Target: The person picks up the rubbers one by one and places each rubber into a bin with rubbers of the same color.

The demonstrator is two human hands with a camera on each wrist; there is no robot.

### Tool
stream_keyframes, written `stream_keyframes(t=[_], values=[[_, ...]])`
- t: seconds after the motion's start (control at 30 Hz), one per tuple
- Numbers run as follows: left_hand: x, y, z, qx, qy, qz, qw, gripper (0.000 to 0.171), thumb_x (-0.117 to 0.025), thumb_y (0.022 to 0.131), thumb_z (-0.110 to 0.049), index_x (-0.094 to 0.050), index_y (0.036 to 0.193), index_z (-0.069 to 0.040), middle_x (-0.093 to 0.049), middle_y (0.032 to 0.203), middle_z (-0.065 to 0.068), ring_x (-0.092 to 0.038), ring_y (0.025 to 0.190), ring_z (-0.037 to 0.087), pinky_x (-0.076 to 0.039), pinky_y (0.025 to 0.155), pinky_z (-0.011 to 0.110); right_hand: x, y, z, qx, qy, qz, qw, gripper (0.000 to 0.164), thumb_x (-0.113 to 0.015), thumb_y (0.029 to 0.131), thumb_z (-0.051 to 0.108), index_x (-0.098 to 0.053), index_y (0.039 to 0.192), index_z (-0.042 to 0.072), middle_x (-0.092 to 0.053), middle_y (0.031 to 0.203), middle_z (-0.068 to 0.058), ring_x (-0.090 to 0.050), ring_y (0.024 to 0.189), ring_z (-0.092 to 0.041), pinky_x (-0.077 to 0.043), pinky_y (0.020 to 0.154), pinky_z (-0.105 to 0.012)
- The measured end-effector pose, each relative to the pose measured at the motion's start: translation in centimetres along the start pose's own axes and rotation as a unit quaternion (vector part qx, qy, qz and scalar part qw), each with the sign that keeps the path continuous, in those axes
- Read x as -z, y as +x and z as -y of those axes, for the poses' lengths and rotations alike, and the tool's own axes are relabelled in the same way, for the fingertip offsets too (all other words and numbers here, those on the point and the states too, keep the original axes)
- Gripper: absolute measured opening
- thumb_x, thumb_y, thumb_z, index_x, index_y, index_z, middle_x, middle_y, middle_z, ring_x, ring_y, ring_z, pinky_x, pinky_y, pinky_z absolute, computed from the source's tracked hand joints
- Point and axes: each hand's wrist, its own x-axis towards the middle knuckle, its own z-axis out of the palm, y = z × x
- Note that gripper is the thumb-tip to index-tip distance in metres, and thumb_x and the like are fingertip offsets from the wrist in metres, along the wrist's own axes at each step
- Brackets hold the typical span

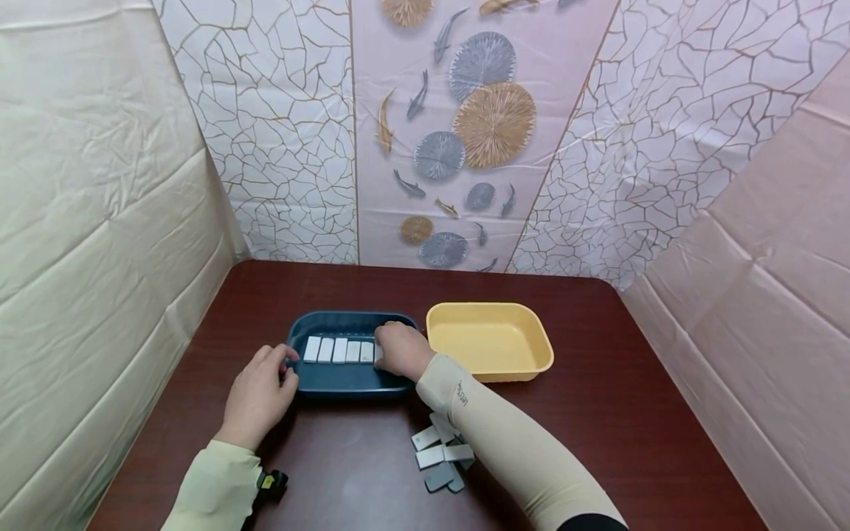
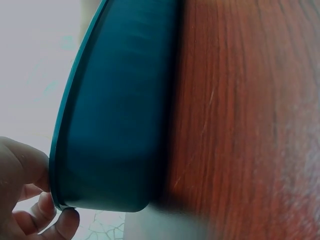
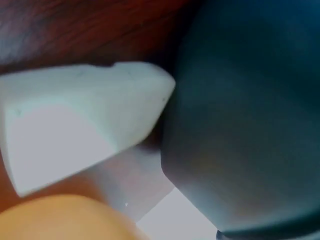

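A dark blue tray [image 1: 352, 380] holds a row of small flat white rectangular pieces [image 1: 340, 350]. At the right end of that row, my right hand [image 1: 403, 349] pinches another pale piece [image 1: 378, 354], mostly covered by the fingers. My left hand [image 1: 260, 391] grips the tray's left rim, fingers and thumb at the edge; the left wrist view shows fingertips [image 2: 67, 222] at the rim's corner. In the right wrist view a pale blunt-ended shape [image 3: 75, 120] lies close beside the tray wall [image 3: 240, 125]; which object it is, I cannot tell. The right fingers are hidden there.
A yellow tray [image 1: 491, 339] stands right of the blue one. Nearer the front, under the right forearm's edge, lies a loose pile of white and grey flat pieces [image 1: 438, 456]. Patterned cloth [image 1: 279, 133] hangs behind the brown table [image 1: 637, 413].
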Motion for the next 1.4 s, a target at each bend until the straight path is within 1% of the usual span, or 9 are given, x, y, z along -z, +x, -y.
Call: stream_keyframes(t=[0.13,0.27,0.37,0.47,0.57,0.77,0.97,1.23,1.4], values=[[-0.1,0.0,-0.1,0.003,-0.002,0.003,1.0000,0.019,-0.067,0.102,-0.010,-0.072,0.120,-0.007,-0.057,0.098,0.008,-0.055,0.075,0.023,-0.048,0.070,0.044,1.5,-1.0,-0.4,0.007,0.021,-0.017,1.000,0.035,-0.089,0.095,0.031,-0.079,0.122,0.011,-0.075,0.113,-0.003,-0.066,0.092,-0.015,-0.061,0.084,-0.034],[-0.1,0.1,0.0,-0.001,0.001,-0.004,1.0000,0.018,-0.066,0.103,-0.012,-0.072,0.119,-0.007,-0.057,0.097,0.008,-0.055,0.075,0.024,-0.048,0.070,0.044,4.2,-3.1,-1.2,0.037,0.034,-0.047,0.998,0.032,-0.087,0.098,0.029,-0.079,0.122,0.010,-0.077,0.115,-0.005,-0.071,0.097,-0.017,-0.061,0.088,-0.037],[-0.1,0.1,0.1,-0.004,0.003,-0.008,1.0000,0.017,-0.066,0.103,-0.013,-0.072,0.118,-0.008,-0.057,0.097,0.008,-0.055,0.074,0.023,-0.047,0.069,0.043,5.8,-5.4,-2.1,0.062,0.039,-0.062,0.995,0.026,-0.086,0.099,0.026,-0.080,0.119,0.010,-0.078,0.110,-0.004,-0.072,0.095,-0.016,-0.061,0.088,-0.037],[0.0,0.1,0.2,-0.002,0.005,-0.004,1.0000,0.017,-0.066,0.104,-0.014,-0.072,0.119,-0.008,-0.057,0.097,0.008,-0.055,0.074,0.023,-0.047,0.068,0.043,6.3,-7.6,-3.2,0.078,0.037,-0.071,0.994,0.015,-0.086,0.099,0.022,-0.080,0.109,0.013,-0.078,0.099,0.001,-0.071,0.087,-0.013,-0.061,0.082,-0.035],[0.1,0.0,0.2,0.003,0.009,0.001,1.0000,0.017,-0.067,0.104,-0.014,-0.071,0.119,-0.008,-0.057,0.098,0.008,-0.055,0.075,0.024,-0.048,0.069,0.044,5.6,-9.6,-4.0,0.084,0.033,-0.073,0.993,0.007,-0.086,0.098,0.018,-0.080,0.100,0.017,-0.075,0.089,0.008,-0.068,0.080,-0.009,-0.059,0.075,-0.031],[0.1,-0.2,0.0,0.006,0.011,0.006,0.9999,0.018,-0.067,0.104,-0.015,-0.072,0.120,-0.007,-0.058,0.098,0.009,-0.055,0.074,0.023,-0.048,0.068,0.043,3.3,-12.6,-4.9,0.076,0.029,-0.066,0.995,0.008,-0.088,0.095,0.016,-0.080,0.094,0.018,-0.071,0.081,0.011,-0.061,0.070,-0.006,-0.055,0.066,-0.030],[0.1,-0.1,-0.4,0.001,0.008,0.003,1.0000,0.018,-0.066,0.104,-0.014,-0.072,0.120,-0.007,-0.056,0.096,0.008,-0.053,0.072,0.023,-0.046,0.067,0.042,2.2,-14.9,-6.1,0.088,0.024,-0.051,0.994,0.015,-0.085,0.094,0.004,-0.084,0.101,0.017,-0.078,0.092,0.005,-0.066,0.077,-0.010,-0.058,0.070,-0.034],[0.0,-0.3,-0.4,-0.003,0.008,-0.002,1.0000,0.018,-0.066,0.104,-0.014,-0.072,0.120,-0.007,-0.057,0.096,0.008,-0.053,0.072,0.022,-0.046,0.066,0.042,1.2,-15.7,-7.3,0.120,0.026,-0.011,0.992,0.030,-0.077,0.095,-0.007,-0.083,0.114,0.015,-0.074,0.103,0.002,-0.065,0.086,-0.009,-0.058,0.076,-0.031],[-0.2,-0.5,-0.3,-0.002,0.008,-0.002,1.0000,0.018,-0.065,0.104,-0.014,-0.072,0.119,-0.008,-0.056,0.095,0.007,-0.052,0.070,0.022,-0.044,0.066,0.041,0.7,-15.7,-7.8,0.139,0.040,-0.001,0.989,0.035,-0.080,0.091,-0.010,-0.082,0.116,0.014,-0.074,0.105,0.001,-0.065,0.090,-0.009,-0.059,0.080,-0.030]])
